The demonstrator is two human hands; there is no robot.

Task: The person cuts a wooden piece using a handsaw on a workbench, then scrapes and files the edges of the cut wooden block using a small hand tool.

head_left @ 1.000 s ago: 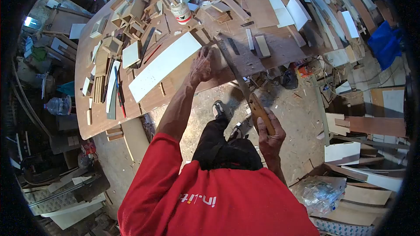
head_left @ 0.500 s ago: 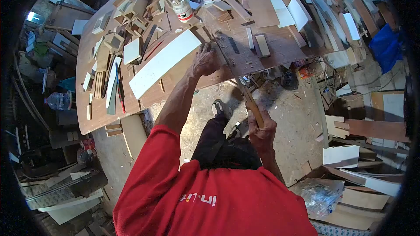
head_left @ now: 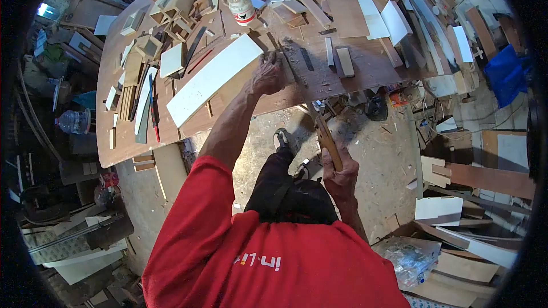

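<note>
My right hand point(head_left: 341, 172) is closed around the wooden handle of a handsaw point(head_left: 327, 141), below the table's front edge. Its thin blade runs up and left across that edge, blurred in part. Just left of the blade my left hand point(head_left: 266, 75) has bent fingers holding down a piece of wood, mostly hidden under the hand. A long white-faced board point(head_left: 214, 81) lies beside the left hand on the brown tabletop point(head_left: 217, 131). Sawdust lies on the table right of the blade.
A white tub point(head_left: 242, 10) holding wooden sticks stands farther back. Wooden frames and offcuts crowd the table's left and rear. Small blocks point(head_left: 345, 62) lie to the right. Boards and a plastic bag point(head_left: 408, 260) are on the floor at right.
My right hand and the saw have moved down and left since a second ago, with a small shift in the last half second. My left hand stays at the wood.
</note>
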